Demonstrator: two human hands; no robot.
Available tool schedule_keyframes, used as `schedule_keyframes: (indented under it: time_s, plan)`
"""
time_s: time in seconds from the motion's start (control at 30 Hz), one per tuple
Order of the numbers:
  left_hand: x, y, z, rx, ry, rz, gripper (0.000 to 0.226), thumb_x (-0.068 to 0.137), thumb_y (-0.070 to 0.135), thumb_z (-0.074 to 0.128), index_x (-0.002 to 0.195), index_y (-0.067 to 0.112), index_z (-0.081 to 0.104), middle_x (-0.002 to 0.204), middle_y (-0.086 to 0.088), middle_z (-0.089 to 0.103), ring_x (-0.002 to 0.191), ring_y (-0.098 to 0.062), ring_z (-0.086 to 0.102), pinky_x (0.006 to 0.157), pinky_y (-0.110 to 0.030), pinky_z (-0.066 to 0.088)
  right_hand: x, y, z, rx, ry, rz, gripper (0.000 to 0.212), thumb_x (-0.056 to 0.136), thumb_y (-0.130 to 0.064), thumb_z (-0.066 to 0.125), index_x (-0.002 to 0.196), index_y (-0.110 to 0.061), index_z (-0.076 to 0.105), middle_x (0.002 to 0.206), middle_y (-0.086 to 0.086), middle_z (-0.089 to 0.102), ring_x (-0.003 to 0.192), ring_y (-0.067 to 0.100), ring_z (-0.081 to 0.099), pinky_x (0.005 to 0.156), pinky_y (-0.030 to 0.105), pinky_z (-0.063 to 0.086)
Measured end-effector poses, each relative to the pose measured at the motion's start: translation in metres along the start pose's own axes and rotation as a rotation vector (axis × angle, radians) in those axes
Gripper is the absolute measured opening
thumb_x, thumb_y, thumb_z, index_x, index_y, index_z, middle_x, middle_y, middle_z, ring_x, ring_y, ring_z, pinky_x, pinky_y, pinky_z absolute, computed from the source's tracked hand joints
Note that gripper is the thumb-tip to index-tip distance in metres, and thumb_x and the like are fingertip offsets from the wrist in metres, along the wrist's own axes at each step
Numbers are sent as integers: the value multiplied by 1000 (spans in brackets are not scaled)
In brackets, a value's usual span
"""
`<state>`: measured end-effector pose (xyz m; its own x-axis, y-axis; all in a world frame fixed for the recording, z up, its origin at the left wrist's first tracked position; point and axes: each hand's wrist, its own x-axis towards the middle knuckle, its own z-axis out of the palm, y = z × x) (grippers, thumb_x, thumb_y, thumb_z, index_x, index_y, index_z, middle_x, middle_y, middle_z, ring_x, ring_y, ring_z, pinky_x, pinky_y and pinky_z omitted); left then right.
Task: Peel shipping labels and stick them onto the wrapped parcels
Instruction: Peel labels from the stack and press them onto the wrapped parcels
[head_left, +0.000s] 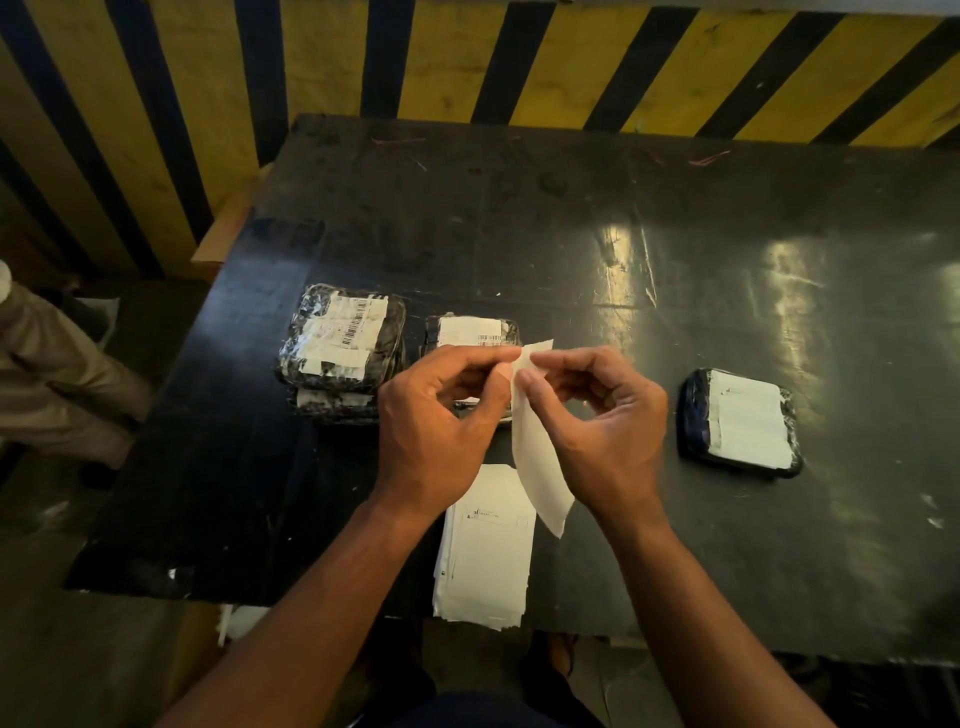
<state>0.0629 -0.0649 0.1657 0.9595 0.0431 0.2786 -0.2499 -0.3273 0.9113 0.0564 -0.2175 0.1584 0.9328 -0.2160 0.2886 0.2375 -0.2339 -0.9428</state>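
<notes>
My left hand and my right hand both pinch the top corner of a white shipping label, which hangs down between them above the table. Under it lies a stack of label sheets at the table's near edge. A stack of dark wrapped parcels with labels on top sits to the left. Another labelled parcel lies just behind my hands, partly hidden. A third wrapped parcel with a white label rests to the right.
The black table stands against a yellow-and-black striped wall. A person in light trousers stands at the left, beside the table. A wooden block lies at the table's left rear corner.
</notes>
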Motion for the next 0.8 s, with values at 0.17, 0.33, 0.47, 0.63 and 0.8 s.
schedule_keyframes:
  time_s: [0.17,0.33,0.47,0.63,0.8]
  plan:
    - [-4,-5,1,-34,26,-50,25,92,17,76,117,16,74,110,5,76,95,-4,75,77,-16,59,1,3,3,56,-13,25,12,86,-6,82,96,-10,77,92,-1,75,83,19,74,76,24,60]
    - [-5,-15,0,-42,108,-117,25,91,15,77,116,20,74,107,6,76,89,-3,76,70,-18,61,1,14,0,-17,-3,21,14,89,-6,78,101,-13,80,98,0,74,90,15,71,79,21,58]
    - [-7,-27,-2,-22,140,-143,26,91,14,77,114,24,72,104,14,74,88,0,75,66,-16,60,-2,31,-4,-105,80,68,18,90,-10,77,103,-22,78,100,-2,72,88,8,68,75,11,55]
    - [-16,-51,1,1,162,-183,25,91,12,78,115,21,74,105,1,77,85,-3,76,68,-18,61,-12,54,-5,-184,181,154,15,91,-10,78,104,-16,81,97,-3,72,83,6,68,72,14,58]
    - [-25,-65,7,23,166,-203,24,91,13,77,114,22,75,104,2,77,85,-4,75,70,-21,62,-18,64,-3,-141,172,234,15,92,-7,74,100,-18,81,98,-1,73,81,7,69,71,16,59]
